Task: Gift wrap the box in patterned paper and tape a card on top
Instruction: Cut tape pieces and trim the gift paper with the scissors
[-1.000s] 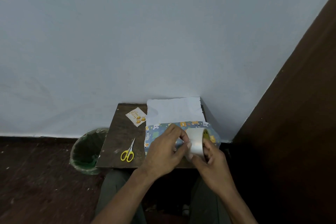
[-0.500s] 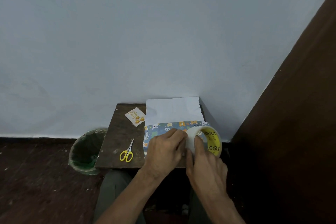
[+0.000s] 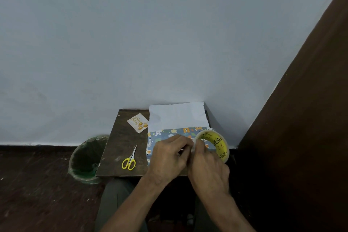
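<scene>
Pale blue-grey wall fills most of the view, met on the right by a dark brown panel and below by a dark floor. Against the wall stands a small dark wooden table (image 3: 122, 149), with a bin lined in green plastic (image 3: 86, 160) on the floor just to its left.

On the right half of the table lies the patterned paper (image 3: 165, 134), blue with small animals, folded over what is presumably the box; its white underside (image 3: 177, 117) still lies flat toward the wall, so the wrap is only partly closed. The right hand (image 3: 209, 169) holds a roll of clear tape (image 3: 216, 145) with a yellow printed core, fingers curled round its near edge. The left hand (image 3: 169, 156) touches the right, its fingertips bunched at the roll's rim, apparently picking at the tape's free end; whether it has the end pinched cannot be told.

Neither hand seems to be pressing the fold down, so the paper could spring open or shift. The tape end could split, or curl back and stick to itself.

Yellow-handled scissors (image 3: 130, 160) lie near the table's front edge, and the birthday card (image 3: 138, 123) waits at the back, both apart from the hands.
</scene>
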